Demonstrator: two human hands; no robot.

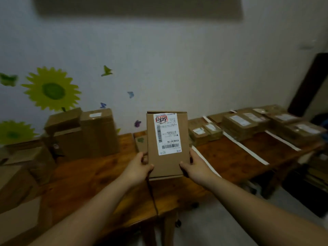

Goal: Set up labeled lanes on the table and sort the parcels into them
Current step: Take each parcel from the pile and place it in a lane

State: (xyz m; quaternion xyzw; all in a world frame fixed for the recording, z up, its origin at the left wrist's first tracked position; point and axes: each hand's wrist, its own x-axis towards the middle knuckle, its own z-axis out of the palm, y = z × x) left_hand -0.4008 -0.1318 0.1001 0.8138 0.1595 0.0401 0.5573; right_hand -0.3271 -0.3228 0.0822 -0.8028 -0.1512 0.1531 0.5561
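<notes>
Parcel (167,144), label up, was gripped at its lower corners by the left hand (140,165) and right hand (195,166), fingers curled around it, above the table (230,157).

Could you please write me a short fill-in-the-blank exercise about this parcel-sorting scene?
1. The brown cardboard box gripped by the left hand and right hand carries a white shipping ____.
2. The long tape strips dividing the brown wooden table are ____.
3. The tall stack of cardboard boxes stands to the held box's ____.
Missing words: label; white; left.
</notes>
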